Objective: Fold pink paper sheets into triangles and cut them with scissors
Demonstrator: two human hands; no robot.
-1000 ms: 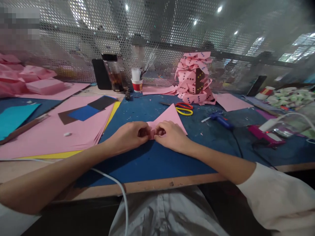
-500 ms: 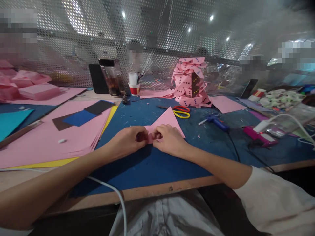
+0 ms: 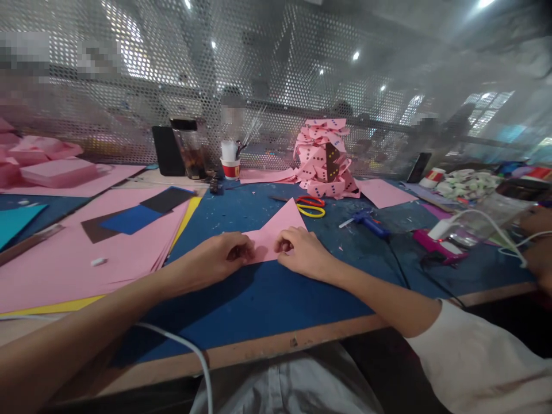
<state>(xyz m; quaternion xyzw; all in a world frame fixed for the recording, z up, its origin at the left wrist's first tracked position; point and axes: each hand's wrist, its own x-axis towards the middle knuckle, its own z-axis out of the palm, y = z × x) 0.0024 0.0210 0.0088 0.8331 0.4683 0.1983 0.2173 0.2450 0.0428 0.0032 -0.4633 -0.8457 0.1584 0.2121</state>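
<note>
A folded sheet of pink paper (image 3: 266, 244) lies on the blue work mat (image 3: 267, 293), its pointed corner rising away from me. My left hand (image 3: 228, 252) pinches the paper's left end with curled fingers. On the near edge, right of the middle, my right hand (image 3: 302, 250) grips the same paper with thumb and fingertips together. Just beyond the paper's point rest scissors (image 3: 313, 211) with one red and one yellow handle.
Pink sheets (image 3: 129, 253) with blue, black and brown pieces lie left. A blue glue gun (image 3: 371, 223) and a magenta device (image 3: 440, 247) are right. Behind stand a dotted pink paper stack (image 3: 317, 158), a paper cup (image 3: 230, 168) and a jar (image 3: 190, 149). A white cable (image 3: 181, 339) crosses the front edge.
My hands have moved a little apart along the paper, so more of its near edge shows between them. The view has tilted up and shifted slightly right.
</note>
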